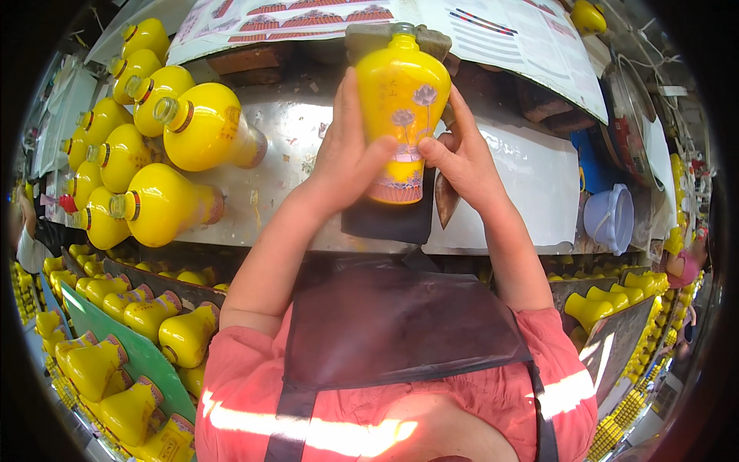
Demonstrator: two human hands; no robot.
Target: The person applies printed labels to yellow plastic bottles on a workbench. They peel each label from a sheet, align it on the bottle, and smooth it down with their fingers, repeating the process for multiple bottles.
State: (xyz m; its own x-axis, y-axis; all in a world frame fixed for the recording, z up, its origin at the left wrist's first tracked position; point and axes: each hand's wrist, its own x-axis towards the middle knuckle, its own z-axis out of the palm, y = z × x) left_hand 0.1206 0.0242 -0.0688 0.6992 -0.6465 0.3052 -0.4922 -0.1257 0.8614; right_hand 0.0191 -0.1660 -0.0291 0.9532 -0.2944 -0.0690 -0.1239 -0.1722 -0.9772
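A glossy yellow bottle (399,77) with purple lotus flowers and a patterned band at its base lies between my hands, its clear glass neck pointing away from me. My left hand (344,158) wraps its left side, thumb across the front near the lower decoration. From the right, my right hand (466,158) grips it too, thumb pressed on the pink band. Fingers behind the bottle are partly hidden. Beneath its base is a dark pad (385,223), and a brown pointed piece (445,202) sits by my right hand. Whether the bottle rests on its support I cannot tell.
Several yellow bottles (202,127) stand on the metal table at the left. Printed sheets (508,42) cover a raised board at the back. White paper (516,192) and a pale bucket (610,219) are at the right. More bottles (188,335) lie low on both sides.
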